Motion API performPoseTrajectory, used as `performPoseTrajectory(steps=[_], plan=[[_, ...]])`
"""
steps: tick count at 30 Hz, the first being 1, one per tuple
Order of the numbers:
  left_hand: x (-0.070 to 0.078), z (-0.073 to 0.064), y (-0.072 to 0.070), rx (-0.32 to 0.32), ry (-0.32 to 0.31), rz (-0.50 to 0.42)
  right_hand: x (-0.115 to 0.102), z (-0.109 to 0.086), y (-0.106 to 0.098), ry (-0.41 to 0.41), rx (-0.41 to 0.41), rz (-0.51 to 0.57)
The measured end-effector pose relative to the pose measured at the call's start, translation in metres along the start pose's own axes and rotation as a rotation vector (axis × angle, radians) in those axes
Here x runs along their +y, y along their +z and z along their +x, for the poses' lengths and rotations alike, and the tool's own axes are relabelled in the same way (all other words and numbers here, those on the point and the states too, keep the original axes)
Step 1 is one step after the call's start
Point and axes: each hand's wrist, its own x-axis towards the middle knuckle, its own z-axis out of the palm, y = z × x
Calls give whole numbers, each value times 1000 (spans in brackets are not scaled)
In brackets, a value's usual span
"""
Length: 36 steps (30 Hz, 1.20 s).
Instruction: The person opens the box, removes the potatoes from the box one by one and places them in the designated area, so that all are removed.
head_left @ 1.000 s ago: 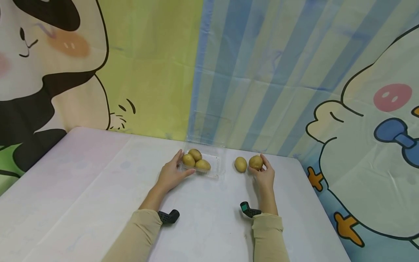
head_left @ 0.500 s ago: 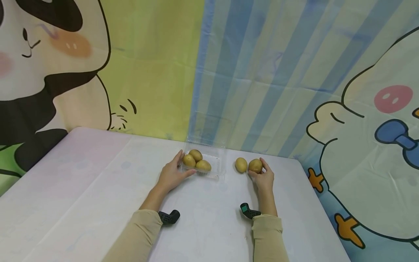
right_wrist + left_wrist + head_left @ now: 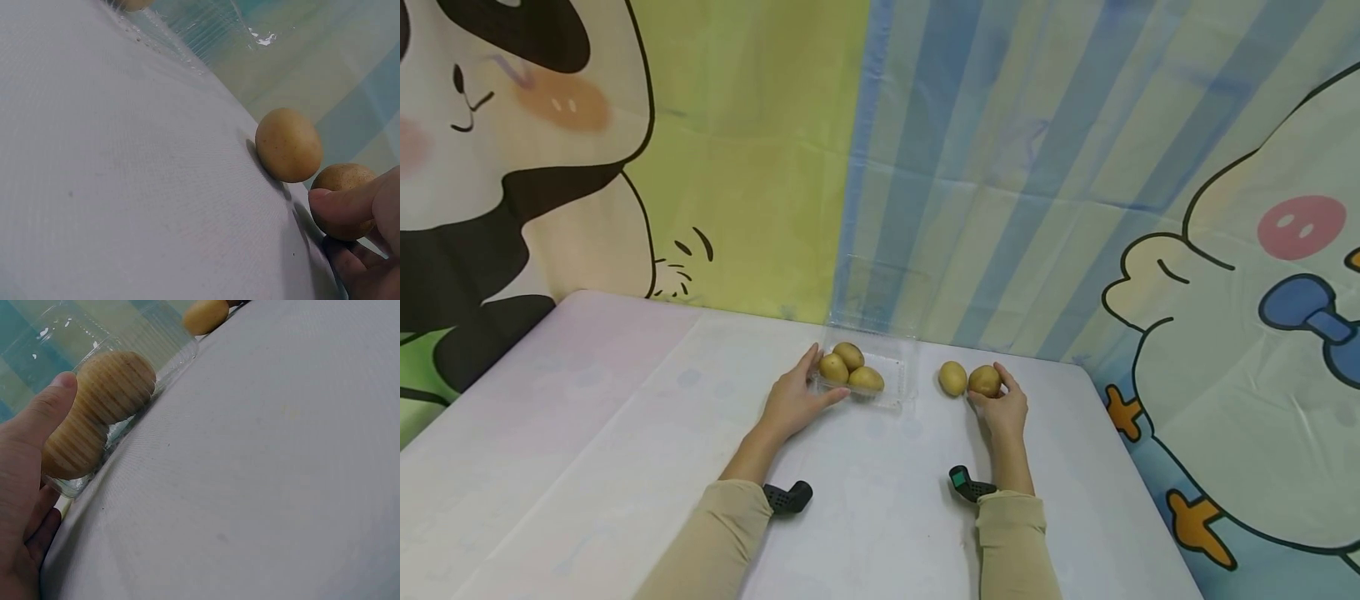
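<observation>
A clear plastic clamshell box (image 3: pixel 891 368) stands near the table's back edge with three potatoes (image 3: pixel 867 379) in its left part. My left hand (image 3: pixel 792 402) grips its front left corner, thumb along the front wall, fingers round the left side. In the left wrist view the thumb (image 3: pixel 53 403) presses the ribbed wall in front of the potatoes. To the right of the box, my right hand (image 3: pixel 1006 408) holds a potato (image 3: pixel 984 380) between thumb and fingers, low over the table. Just left of it another potato (image 3: pixel 952 378) lies loose on the cloth.
The box's clear lid (image 3: pixel 880 292) stands raised against the striped backdrop (image 3: pixel 1000 167). A white cloth covers the table (image 3: pixel 865 517), whose back edge runs close behind the box and potatoes. Each wrist wears a black camera mount (image 3: pixel 788 497).
My right hand has brought its potato slightly down and closer to the loose potato. The left hand and the box look unmoved.
</observation>
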Motion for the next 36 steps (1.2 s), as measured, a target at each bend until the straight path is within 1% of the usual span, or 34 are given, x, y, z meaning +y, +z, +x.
performPoseTrajectory(steps=[5,10,21,30,36], plan=[[0,0,0,5,6,3,0,-1,0,-16,-1,-25],[-1,0,1,10,13,8,1,-1,0,-12,-10,-34],[0,0,1,6,7,0,4,0,-1,-19,-26,-59],[0,0,1,9,9,-8,3,1,-6,-28,-85,-106],[-1,0,1,9,9,-2,2,0,-7,-32,-94,-151]])
